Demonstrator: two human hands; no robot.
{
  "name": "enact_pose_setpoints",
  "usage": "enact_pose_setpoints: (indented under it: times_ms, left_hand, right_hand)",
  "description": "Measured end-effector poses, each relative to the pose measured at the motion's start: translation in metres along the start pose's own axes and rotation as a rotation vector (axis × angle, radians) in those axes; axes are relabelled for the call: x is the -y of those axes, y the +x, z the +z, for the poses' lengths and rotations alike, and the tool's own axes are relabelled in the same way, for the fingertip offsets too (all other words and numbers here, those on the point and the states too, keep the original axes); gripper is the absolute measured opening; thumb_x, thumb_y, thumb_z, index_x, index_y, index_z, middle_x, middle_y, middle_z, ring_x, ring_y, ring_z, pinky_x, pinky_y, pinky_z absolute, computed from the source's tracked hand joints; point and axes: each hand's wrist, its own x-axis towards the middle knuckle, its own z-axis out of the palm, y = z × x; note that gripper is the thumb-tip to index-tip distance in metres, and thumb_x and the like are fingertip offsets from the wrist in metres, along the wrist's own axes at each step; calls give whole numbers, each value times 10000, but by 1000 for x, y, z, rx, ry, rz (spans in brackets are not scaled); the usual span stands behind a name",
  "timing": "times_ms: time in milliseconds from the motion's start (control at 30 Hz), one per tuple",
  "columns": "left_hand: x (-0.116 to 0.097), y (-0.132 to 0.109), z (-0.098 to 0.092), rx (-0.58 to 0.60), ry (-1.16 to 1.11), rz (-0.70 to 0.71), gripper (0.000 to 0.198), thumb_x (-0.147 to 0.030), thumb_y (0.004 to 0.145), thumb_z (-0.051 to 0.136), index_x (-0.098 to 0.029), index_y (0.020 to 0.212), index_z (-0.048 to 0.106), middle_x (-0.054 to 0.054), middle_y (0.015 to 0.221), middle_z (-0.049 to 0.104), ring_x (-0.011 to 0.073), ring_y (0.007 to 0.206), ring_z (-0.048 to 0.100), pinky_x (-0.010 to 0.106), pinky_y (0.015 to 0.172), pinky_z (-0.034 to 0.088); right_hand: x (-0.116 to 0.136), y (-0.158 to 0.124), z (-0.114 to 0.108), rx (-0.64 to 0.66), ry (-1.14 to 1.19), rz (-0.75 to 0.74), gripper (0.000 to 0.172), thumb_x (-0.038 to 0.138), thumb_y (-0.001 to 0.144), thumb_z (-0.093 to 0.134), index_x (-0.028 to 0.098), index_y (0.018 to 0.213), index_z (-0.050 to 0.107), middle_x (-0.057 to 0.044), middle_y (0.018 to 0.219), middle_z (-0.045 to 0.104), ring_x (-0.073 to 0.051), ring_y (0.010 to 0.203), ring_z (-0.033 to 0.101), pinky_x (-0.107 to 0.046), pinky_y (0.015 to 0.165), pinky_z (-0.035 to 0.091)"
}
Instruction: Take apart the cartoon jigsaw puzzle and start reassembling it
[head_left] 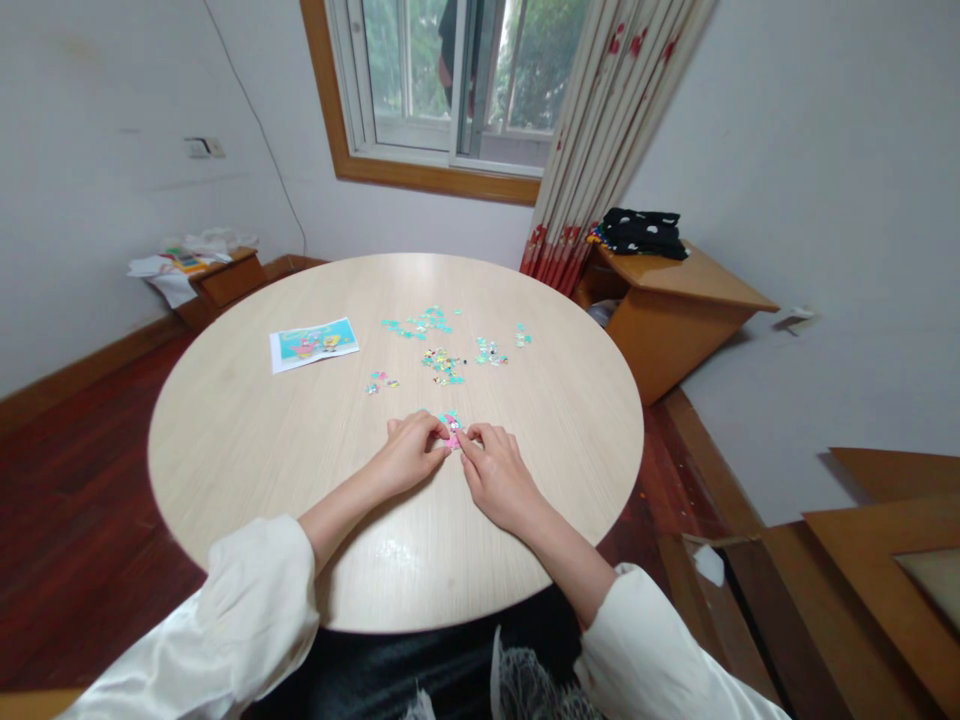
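Note:
Near the front middle of the round table (247,470) lies a small joined cluster of pink and teal puzzle pieces (452,424). My left hand (411,452) touches its left side, thumb and fingers curled together at the edge. On the right side, my right hand (495,468) rests with its index finger and thumb against the cluster, fingers bent. Whether either hand pinches a separate piece is too small to tell. Beyond the hands are loose piles: teal pieces (418,323), mixed yellow and teal pieces (444,366), and a few pink ones (381,379).
A printed picture sheet (313,345) lies at the table's left. More loose pieces (491,352) and a small group (523,337) are to the right. Behind stand a wooden cabinet (675,300) with dark cloth on it, a curtain (600,120) and a window.

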Motion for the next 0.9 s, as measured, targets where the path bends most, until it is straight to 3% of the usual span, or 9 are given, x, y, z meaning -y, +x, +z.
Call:
enact_pose_setpoints:
  times_ms: [667, 900]
  left_hand:
    - [-3, -1, -1, -3, 22, 19, 163, -165, 778, 553, -180, 916, 637, 30, 852, 600, 204, 822, 560, 376, 799, 339]
    - [-2, -2, -12, -71, -39, 135, 275, -80, 796, 449, -188, 869, 690, 42, 874, 597, 197, 892, 554, 381, 839, 334]
  right_hand:
    - [-3, -2, 1, -31, 87, 8, 432, 97, 887, 387, 149, 1291, 531, -146, 1066, 591, -259, 965, 498, -445, 841, 471]
    - [-3, -2, -2, -83, 159, 56, 439, 77, 874, 357, 152, 1254, 564, -134, 1023, 601, -253, 970, 512, -434, 851, 476]
